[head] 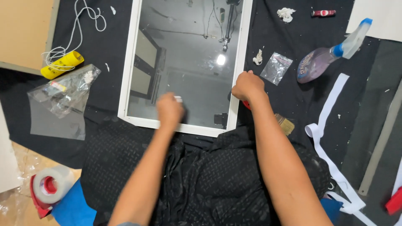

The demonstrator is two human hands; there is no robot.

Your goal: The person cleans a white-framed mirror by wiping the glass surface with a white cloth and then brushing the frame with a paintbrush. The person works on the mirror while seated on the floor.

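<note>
Now left hand [169, 110] pinching small white wad [179, 99], pressing on mirror [184, 62] glass; right hand [248, 86] gripping white frame edge, fingers curled; paintbrush [285, 124] lying just beside right forearm.

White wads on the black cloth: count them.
2. One white wad lies near the top edge; a smaller wad lies beside the mirror frame. Others may be hidden.

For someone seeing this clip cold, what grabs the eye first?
The white-framed mirror lying flat on black cloth fills the upper middle, reflecting a bright lamp. The left hand presses something small and white on the glass near its lower edge, while the right hand rests on the frame's right side. A purple spray bottle lies at the upper right.
</note>
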